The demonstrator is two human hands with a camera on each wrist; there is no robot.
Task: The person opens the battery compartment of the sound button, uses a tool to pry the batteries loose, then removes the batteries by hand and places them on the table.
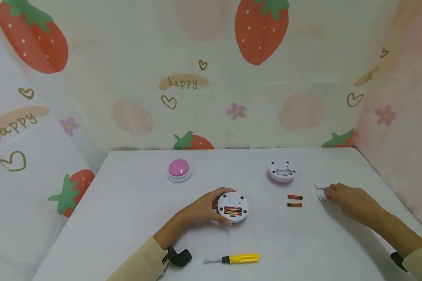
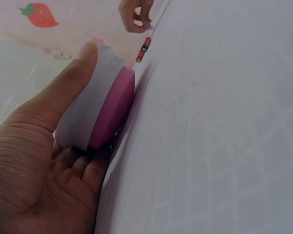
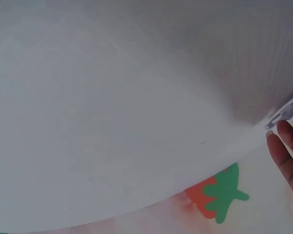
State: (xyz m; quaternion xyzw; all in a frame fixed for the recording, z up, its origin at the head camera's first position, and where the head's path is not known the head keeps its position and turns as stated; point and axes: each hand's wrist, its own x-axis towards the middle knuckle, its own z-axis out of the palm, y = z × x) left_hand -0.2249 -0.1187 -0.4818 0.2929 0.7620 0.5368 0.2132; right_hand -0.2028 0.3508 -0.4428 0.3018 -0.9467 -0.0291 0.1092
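My left hand [image 1: 202, 207] grips the edge of a round white button device [image 1: 240, 200], thumb at the front and fingers behind. It is turned underside up, with batteries [image 1: 233, 210] in its open compartment. The left wrist view shows its pink dome [image 2: 115, 109] facing the table. At the right, my right hand [image 1: 353, 203] pinches a small white battery cover [image 1: 322, 197] low over the table. Another white cover [image 1: 321, 185] lies just beyond the fingertips. In the right wrist view the piece [image 3: 285, 112] is partly cut off by the frame edge.
Two loose batteries [image 1: 295, 197] lie between the hands. Behind them a second button device [image 1: 282, 177] rests underside up, its compartment without batteries. A pink button [image 1: 179, 168] stands upright at the back left. A yellow-handled screwdriver [image 1: 244, 258] lies near the front of the white table [image 1: 133, 187].
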